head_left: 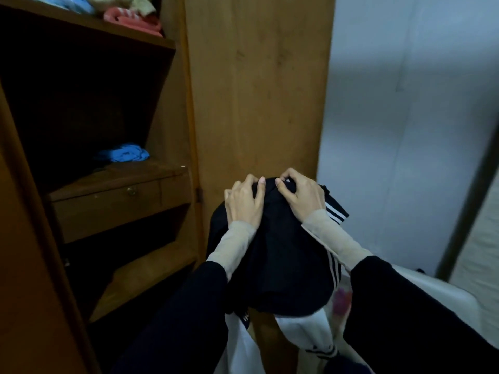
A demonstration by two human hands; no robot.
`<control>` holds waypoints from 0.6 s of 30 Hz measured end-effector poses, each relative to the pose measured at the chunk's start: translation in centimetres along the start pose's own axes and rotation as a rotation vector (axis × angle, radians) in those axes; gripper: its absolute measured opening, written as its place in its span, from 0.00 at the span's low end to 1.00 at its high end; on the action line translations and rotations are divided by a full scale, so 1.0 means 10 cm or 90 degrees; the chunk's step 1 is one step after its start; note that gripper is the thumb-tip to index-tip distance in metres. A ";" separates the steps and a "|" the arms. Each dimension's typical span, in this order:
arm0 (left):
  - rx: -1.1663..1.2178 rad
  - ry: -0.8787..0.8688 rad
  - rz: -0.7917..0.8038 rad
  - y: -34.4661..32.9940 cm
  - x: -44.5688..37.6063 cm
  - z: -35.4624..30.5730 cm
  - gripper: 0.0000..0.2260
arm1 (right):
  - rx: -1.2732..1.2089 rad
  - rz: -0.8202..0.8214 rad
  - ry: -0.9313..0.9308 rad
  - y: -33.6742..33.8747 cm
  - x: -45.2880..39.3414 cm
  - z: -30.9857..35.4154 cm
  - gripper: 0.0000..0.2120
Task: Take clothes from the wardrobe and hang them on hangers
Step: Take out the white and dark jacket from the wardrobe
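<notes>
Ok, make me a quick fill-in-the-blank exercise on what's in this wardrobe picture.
1. Both hands, left hand and right hand, grip a ____ garment with white stripes.
2. The blue cloth lies on the shelf just above the ____.
3. The pink cloth sits on the ____ shelf.

Missing words: black; drawer; top

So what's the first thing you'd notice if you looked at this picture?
Most likely the two hands in the middle: the left hand and right hand both grip the top of a black garment with white stripes, held up before the wooden wardrobe door. Next, the bright blue cloth stands out on a dark shelf at left, with pink folded clothes on the top shelf.
</notes>
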State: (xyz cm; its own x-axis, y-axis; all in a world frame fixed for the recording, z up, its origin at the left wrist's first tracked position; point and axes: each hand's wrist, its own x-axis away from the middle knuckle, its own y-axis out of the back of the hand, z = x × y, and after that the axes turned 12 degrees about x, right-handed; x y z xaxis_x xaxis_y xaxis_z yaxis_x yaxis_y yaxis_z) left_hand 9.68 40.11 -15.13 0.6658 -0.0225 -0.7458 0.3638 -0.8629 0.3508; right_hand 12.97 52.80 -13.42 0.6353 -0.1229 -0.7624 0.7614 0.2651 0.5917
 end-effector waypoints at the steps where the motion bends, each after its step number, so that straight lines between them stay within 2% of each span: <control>1: 0.010 -0.002 0.015 -0.07 0.09 -0.10 0.15 | 0.008 0.002 -0.014 0.10 0.10 -0.09 0.11; 18: 0.140 -0.086 0.217 -1.04 0.85 -1.41 0.16 | 0.140 -0.016 -0.234 1.37 1.06 -1.21 0.11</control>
State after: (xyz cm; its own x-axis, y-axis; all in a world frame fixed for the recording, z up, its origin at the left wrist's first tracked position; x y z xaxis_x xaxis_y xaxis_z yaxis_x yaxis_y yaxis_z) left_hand 20.77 56.06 -17.15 0.6274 -0.3783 -0.6806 -0.0192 -0.8813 0.4722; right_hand 28.56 66.75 -16.54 0.5894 -0.4698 -0.6571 0.7616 0.0521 0.6459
